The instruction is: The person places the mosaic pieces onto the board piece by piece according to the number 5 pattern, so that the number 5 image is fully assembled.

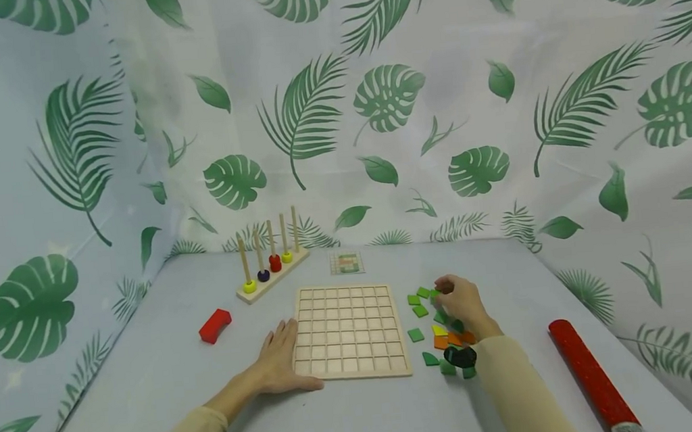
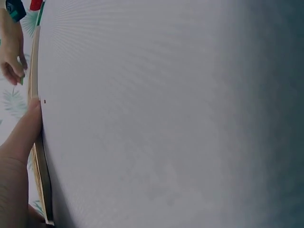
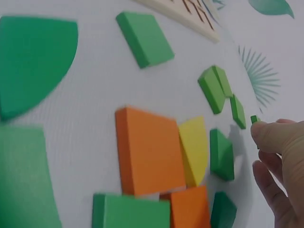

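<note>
A square wooden grid board (image 1: 351, 331) lies flat on the table. At its left edge rests my left hand (image 1: 279, 362), fingers straight and the thumb along the near corner. My right hand (image 1: 464, 303), right of the board, pinches a small green tile (image 3: 254, 119) between thumb and fingers. The loose tiles lie below and around that hand: several green tiles (image 1: 420, 311), orange tiles (image 3: 151, 153) and a yellow tile (image 3: 194, 147). One green quarter-round piece (image 1: 430, 358) lies nearer me. My right forearm and wrist partly cover the group in the head view.
Behind the board stand a wooden peg stand (image 1: 282, 273) with coloured rings and a small pattern card (image 1: 346, 263). A red arch-shaped block (image 1: 215, 326) lies at the left, and a long red tube (image 1: 593, 373) lies at the right. Leaf-printed cloth (image 1: 325, 109) surrounds the table.
</note>
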A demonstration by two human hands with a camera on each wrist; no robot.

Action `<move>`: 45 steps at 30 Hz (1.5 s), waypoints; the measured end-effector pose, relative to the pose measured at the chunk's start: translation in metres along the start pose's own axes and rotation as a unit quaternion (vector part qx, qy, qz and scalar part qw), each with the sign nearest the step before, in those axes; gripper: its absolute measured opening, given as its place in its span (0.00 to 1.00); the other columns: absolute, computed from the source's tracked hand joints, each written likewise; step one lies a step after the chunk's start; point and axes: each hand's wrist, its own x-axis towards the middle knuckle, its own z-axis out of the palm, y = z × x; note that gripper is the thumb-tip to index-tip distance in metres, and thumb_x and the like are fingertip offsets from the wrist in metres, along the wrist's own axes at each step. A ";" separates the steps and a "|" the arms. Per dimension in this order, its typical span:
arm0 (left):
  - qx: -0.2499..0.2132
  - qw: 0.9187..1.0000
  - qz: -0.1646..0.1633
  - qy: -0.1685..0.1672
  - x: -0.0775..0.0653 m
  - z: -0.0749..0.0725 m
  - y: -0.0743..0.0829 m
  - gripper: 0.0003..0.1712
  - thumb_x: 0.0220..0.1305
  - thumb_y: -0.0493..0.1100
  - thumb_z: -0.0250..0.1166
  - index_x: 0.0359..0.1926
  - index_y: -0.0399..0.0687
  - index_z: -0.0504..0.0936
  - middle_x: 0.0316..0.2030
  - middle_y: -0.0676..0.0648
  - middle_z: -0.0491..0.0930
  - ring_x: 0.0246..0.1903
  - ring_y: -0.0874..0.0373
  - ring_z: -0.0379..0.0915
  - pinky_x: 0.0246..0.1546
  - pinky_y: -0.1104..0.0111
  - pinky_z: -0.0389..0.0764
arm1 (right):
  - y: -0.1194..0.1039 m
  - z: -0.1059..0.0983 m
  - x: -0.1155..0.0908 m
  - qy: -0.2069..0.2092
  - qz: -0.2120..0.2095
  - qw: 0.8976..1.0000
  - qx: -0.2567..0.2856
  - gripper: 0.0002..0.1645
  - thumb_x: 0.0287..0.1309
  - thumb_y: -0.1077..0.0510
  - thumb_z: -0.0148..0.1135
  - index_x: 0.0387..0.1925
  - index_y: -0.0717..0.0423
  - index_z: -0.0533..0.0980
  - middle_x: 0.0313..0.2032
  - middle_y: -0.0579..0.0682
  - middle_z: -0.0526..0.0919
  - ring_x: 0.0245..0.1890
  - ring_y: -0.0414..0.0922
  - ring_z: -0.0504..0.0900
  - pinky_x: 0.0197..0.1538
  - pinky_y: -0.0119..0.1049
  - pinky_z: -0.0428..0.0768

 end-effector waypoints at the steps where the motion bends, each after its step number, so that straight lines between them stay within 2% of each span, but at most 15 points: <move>1: -0.002 1.000 -0.001 0.002 0.000 0.000 0.000 0.73 0.30 0.76 0.62 0.66 0.33 0.42 0.66 0.35 0.43 0.65 0.43 0.33 0.62 0.50 0.41 | -0.002 0.000 0.000 0.000 -0.003 1.000 0.003 0.20 0.49 0.63 0.61 0.46 0.62 0.73 0.40 0.56 0.78 0.41 0.51 0.74 0.44 0.45 0.73; 8: -0.001 1.000 -0.006 0.009 0.001 -0.001 0.002 0.74 0.28 0.77 0.62 0.65 0.32 0.43 0.65 0.32 0.41 0.65 0.41 0.32 0.63 0.52 0.42 | -0.015 0.010 0.007 0.008 -0.047 0.999 -0.017 0.20 0.50 0.62 0.62 0.46 0.61 0.72 0.40 0.55 0.78 0.42 0.52 0.74 0.43 0.46 0.74; 12: 0.003 1.000 -0.006 0.007 0.001 -0.001 0.002 0.74 0.29 0.76 0.62 0.66 0.32 0.44 0.65 0.32 0.42 0.65 0.41 0.32 0.63 0.52 0.41 | -0.023 0.021 0.012 0.006 -0.086 0.996 -0.017 0.19 0.48 0.63 0.62 0.44 0.62 0.73 0.38 0.55 0.79 0.41 0.52 0.75 0.42 0.45 0.74; 17: 0.009 1.000 -0.006 0.003 0.001 0.000 -0.001 0.73 0.29 0.77 0.61 0.66 0.32 0.43 0.65 0.32 0.42 0.65 0.41 0.32 0.62 0.52 0.42 | -0.041 0.040 0.012 -0.006 -0.109 0.994 -0.011 0.17 0.47 0.64 0.63 0.42 0.62 0.74 0.36 0.54 0.80 0.38 0.50 0.76 0.39 0.43 0.76; 22: 0.007 1.000 -0.010 0.004 0.000 0.002 -0.005 0.73 0.29 0.78 0.60 0.66 0.33 0.44 0.65 0.33 0.42 0.65 0.41 0.33 0.62 0.51 0.43 | -0.062 0.062 0.010 -0.033 -0.114 0.993 0.001 0.16 0.47 0.65 0.63 0.42 0.61 0.75 0.36 0.53 0.80 0.37 0.49 0.77 0.38 0.42 0.77; 27: 0.001 1.000 -0.001 0.012 0.001 0.003 -0.005 0.73 0.30 0.77 0.61 0.65 0.32 0.44 0.65 0.32 0.43 0.64 0.40 0.34 0.62 0.50 0.43 | -0.072 0.078 0.012 -0.059 -0.132 0.990 0.001 0.16 0.49 0.64 0.62 0.42 0.60 0.75 0.36 0.51 0.79 0.37 0.45 0.77 0.38 0.38 0.77; 34: 0.004 1.000 -0.001 0.002 0.003 0.005 -0.002 0.73 0.29 0.78 0.60 0.66 0.32 0.43 0.65 0.33 0.42 0.65 0.42 0.33 0.62 0.52 0.42 | -0.075 0.091 0.012 -0.067 -0.154 0.986 -0.003 0.15 0.48 0.65 0.62 0.41 0.60 0.75 0.35 0.49 0.80 0.38 0.45 0.77 0.40 0.37 0.77; 45: 0.010 1.000 -0.007 0.003 0.002 0.003 -0.003 0.75 0.27 0.80 0.58 0.66 0.33 0.43 0.65 0.33 0.42 0.65 0.42 0.32 0.63 0.53 0.41 | -0.074 0.100 0.015 -0.060 -0.152 0.986 -0.019 0.16 0.46 0.64 0.64 0.41 0.58 0.76 0.35 0.47 0.79 0.37 0.44 0.77 0.39 0.37 0.77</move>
